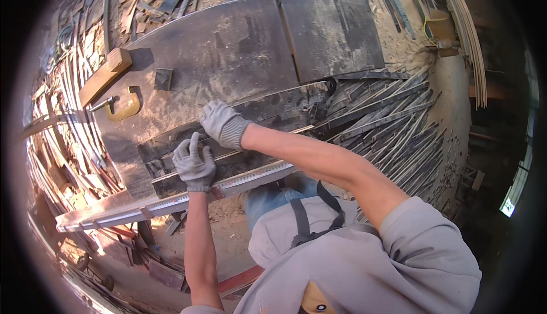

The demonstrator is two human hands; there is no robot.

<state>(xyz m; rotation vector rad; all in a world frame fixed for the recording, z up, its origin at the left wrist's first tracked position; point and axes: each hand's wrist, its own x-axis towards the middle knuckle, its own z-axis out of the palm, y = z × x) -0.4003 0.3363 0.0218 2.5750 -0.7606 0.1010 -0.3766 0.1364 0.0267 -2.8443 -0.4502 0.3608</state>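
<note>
Both my hands wear grey knit gloves and rest over long dark wooden boards [272,121] laid side by side along the near edge of a worn table [222,46]. My left hand [194,163] is open, its fingers apart, on the nearer boards. Just beyond it and to the right, my right hand [221,123] lies across the farther boards with its fingers stretched leftward, seemingly flat. Neither hand visibly grips anything. Along the table's near side runs a pale rail [256,178] with a scale marked on it.
A yellow C-clamp [126,109], a long wooden block [105,76] and a small dark square piece [163,78] lie on the table's left. Thin strips [393,111] pile up on the right. More scrap wood [62,143] covers the left side.
</note>
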